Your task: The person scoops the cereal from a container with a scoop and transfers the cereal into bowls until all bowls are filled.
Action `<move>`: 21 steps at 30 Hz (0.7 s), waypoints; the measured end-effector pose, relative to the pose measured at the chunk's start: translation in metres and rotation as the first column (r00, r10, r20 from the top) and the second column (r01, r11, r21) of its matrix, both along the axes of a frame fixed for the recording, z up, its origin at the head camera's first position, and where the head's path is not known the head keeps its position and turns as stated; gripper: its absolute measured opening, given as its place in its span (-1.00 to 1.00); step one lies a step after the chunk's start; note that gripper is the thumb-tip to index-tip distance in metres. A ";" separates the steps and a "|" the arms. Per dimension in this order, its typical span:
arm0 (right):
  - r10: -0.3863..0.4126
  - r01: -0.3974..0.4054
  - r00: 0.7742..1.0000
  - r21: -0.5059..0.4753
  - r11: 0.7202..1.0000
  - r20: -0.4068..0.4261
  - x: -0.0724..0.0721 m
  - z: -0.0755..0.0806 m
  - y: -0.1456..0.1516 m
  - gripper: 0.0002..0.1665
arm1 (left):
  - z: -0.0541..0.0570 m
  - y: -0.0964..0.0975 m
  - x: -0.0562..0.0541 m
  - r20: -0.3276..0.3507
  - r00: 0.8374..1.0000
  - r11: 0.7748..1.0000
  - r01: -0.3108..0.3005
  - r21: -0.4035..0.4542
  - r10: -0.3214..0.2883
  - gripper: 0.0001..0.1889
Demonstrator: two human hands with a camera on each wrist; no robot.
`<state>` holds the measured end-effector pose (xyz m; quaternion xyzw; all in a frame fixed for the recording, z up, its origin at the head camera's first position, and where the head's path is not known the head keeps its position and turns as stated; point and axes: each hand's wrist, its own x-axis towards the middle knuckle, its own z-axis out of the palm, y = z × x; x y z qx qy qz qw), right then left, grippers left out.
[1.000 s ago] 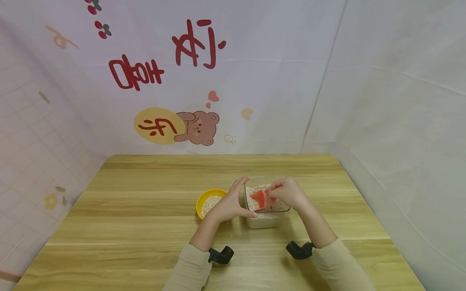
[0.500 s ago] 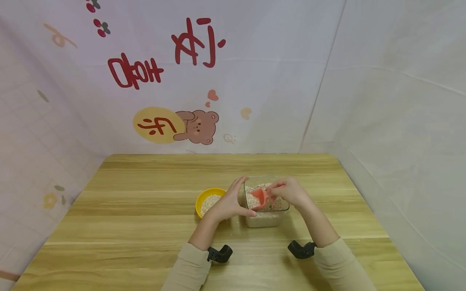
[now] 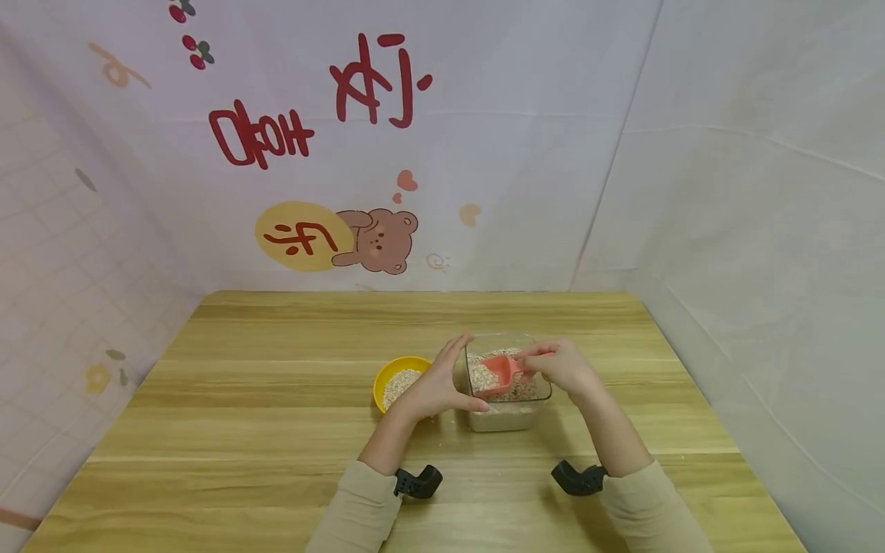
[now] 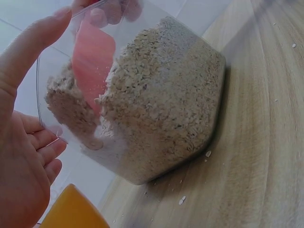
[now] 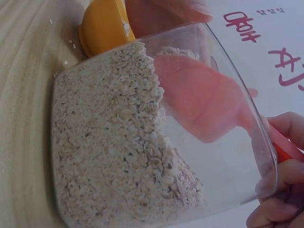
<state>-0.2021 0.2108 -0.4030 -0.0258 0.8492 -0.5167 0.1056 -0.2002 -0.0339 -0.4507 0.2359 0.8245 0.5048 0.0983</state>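
A clear plastic container [image 3: 503, 419] of rolled oats [image 4: 161, 99] stands on the table. My left hand [image 3: 435, 390] spans its left side, thumb at the near corner and fingers at the far one, gripping the rim. With my right hand [image 3: 561, 367] I pinch the handle of a pink scoop [image 3: 505, 372]; oats lie in its bowl, and it is inside the container above the oats. In the right wrist view the scoop [image 5: 199, 97] shows through the clear wall. A yellow bowl [image 3: 379, 382] holding oats is left of the container, partly behind my left hand.
The wooden table [image 3: 276, 430] bears a few loose flakes [image 4: 182, 200] near the container. A printed white cloth [image 3: 518, 153] hangs behind and at both sides. Black wrist mounts [image 3: 419, 482] sit on both forearms.
The scoop has shifted slightly right and levelled, and oats now show in it. My right hand has moved a little right with it. My left hand stays on the container.
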 end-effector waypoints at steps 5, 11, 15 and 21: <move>-0.007 0.008 1.000 -0.073 0.997 0.015 0.002 -0.001 0.006 -0.74 | -0.001 0.000 0.000 -0.006 1.000 1.000 -0.001 -0.006 0.001 0.20; -0.019 0.022 0.999 -0.119 0.993 0.026 0.005 -0.005 0.012 -0.70 | -0.001 -0.001 0.000 -0.001 1.000 1.000 0.004 -0.002 -0.004 0.20; -0.033 0.036 0.999 -0.128 0.991 0.031 0.005 -0.009 0.016 -0.70 | 0.000 -0.001 0.000 -0.011 1.000 1.000 0.011 0.003 -0.011 0.20; -0.027 0.032 0.999 -0.161 0.986 0.035 0.007 -0.010 0.019 -0.69 | 0.000 0.000 0.001 -0.020 1.000 1.000 0.014 -0.015 -0.014 0.22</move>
